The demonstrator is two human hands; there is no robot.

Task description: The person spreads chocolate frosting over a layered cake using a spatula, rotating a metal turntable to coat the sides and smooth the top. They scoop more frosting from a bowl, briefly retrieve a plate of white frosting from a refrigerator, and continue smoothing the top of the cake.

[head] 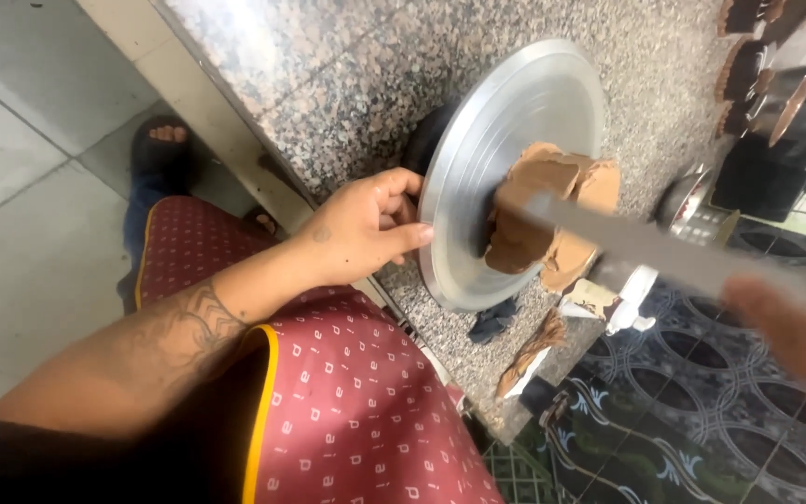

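Brown-frosted cake [552, 210] on metal turntable [506, 140], left grip [366, 229] clenched on its rim.

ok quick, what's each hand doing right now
Left hand: fingers closed on the rim of the turntable.
Right hand: blurred, holding the long knife.

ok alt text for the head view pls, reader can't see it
A left hand grips the rim of a round metal turntable bearing a brown frosted cake, while the blurred right hand holds a long flat spatula against the frosting, over a speckled granite counter.
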